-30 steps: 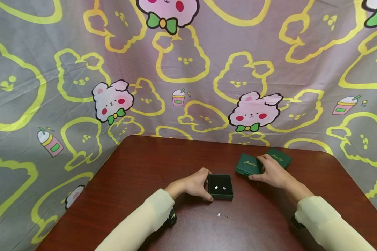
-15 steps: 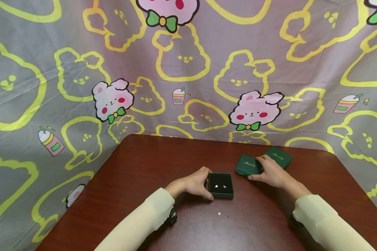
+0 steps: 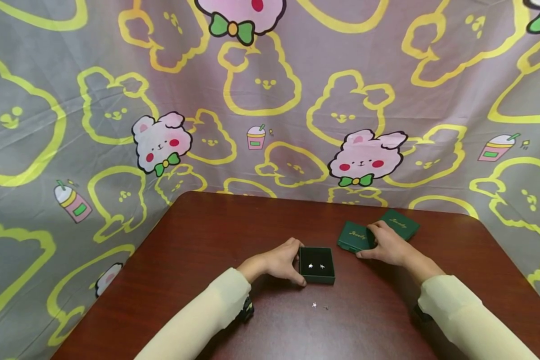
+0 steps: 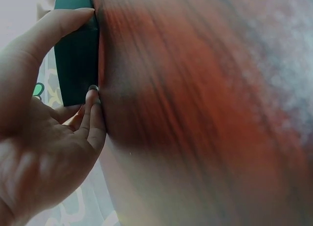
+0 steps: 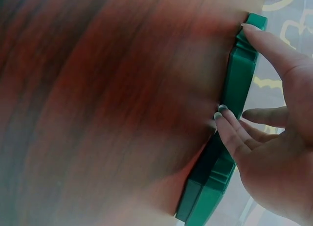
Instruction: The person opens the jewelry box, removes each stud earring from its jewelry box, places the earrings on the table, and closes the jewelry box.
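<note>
My left hand (image 3: 279,262) grips an uncovered dark green jewelry box (image 3: 320,281) by its left side, thumb at the near corner and fingers at the far one. In the left wrist view the thumb and fingertips touch the box wall (image 4: 78,57). Two silver star earrings (image 3: 310,266) sit on its black lining. My right hand (image 3: 390,247) holds a green lid-topped box (image 3: 352,234) marked "Jewelry" at its right side. The right wrist view shows the thumb at one end of that box (image 5: 239,77) and fingertips at the other.
A second green "Jewelry" box (image 3: 401,223) lies behind the right hand, set at an angle. Two small silver earrings (image 3: 314,304) lie on the brown table (image 3: 234,225) in front of the uncovered box. A patterned cloth (image 3: 288,95) hangs behind the table.
The head view has tilted slightly, so the table and the things on it appear a little higher. Both hands keep their holds on the boxes.
</note>
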`<state>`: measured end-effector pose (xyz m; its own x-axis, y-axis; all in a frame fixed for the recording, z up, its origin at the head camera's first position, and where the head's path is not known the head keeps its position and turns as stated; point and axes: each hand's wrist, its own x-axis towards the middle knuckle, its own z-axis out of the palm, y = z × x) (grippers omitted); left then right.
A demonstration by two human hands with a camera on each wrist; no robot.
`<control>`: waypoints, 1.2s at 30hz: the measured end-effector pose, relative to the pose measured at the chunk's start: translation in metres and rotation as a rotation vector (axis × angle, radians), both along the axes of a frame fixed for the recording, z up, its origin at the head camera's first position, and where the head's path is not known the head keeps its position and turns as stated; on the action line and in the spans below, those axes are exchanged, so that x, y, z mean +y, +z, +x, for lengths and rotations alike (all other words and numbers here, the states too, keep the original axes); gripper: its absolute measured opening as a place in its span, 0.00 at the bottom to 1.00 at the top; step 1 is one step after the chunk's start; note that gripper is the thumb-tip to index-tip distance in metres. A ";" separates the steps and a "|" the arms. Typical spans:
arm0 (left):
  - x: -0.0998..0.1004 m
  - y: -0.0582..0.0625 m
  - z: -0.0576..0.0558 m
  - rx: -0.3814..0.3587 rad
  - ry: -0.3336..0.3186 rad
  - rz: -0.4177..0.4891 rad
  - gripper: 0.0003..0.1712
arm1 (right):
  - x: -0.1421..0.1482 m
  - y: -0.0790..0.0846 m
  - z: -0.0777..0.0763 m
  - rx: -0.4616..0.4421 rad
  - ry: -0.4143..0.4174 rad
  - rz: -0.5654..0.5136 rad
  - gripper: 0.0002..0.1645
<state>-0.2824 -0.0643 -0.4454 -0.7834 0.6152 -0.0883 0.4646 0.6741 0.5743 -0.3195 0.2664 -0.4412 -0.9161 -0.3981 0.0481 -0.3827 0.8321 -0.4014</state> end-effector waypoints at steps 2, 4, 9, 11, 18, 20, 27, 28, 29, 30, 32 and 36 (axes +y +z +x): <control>0.000 0.000 0.000 -0.002 0.001 0.005 0.43 | 0.000 0.000 0.000 0.006 0.007 -0.003 0.59; 0.000 0.000 -0.001 -0.004 0.001 0.006 0.43 | 0.001 0.000 0.000 0.019 0.013 -0.005 0.58; 0.000 -0.001 -0.002 -0.001 -0.003 0.010 0.42 | 0.002 0.003 0.002 0.056 0.021 -0.013 0.55; 0.000 -0.002 -0.002 0.000 -0.003 0.008 0.42 | 0.002 0.004 0.003 0.059 0.024 -0.020 0.53; 0.000 -0.002 -0.002 0.005 0.002 0.006 0.42 | 0.004 0.009 0.006 0.096 0.066 -0.050 0.45; 0.000 -0.002 -0.002 0.004 0.006 0.006 0.42 | 0.003 0.011 0.007 0.106 0.083 -0.048 0.42; 0.000 -0.002 -0.002 -0.004 0.006 0.013 0.42 | -0.004 0.016 0.011 0.132 0.115 -0.039 0.36; 0.000 -0.002 -0.002 -0.005 0.007 0.015 0.42 | -0.006 0.017 0.012 0.136 0.119 -0.036 0.35; 0.000 -0.002 -0.002 -0.005 0.007 0.015 0.42 | -0.007 0.017 0.013 0.136 0.124 -0.037 0.35; 0.000 -0.002 -0.002 -0.005 0.007 0.015 0.42 | -0.009 0.018 0.014 0.133 0.129 -0.039 0.34; 0.000 -0.003 -0.002 -0.007 0.005 0.016 0.42 | -0.011 0.018 0.016 0.120 0.139 -0.046 0.32; 0.000 -0.003 -0.003 -0.005 0.004 0.021 0.43 | -0.015 0.020 0.019 0.095 0.160 -0.057 0.30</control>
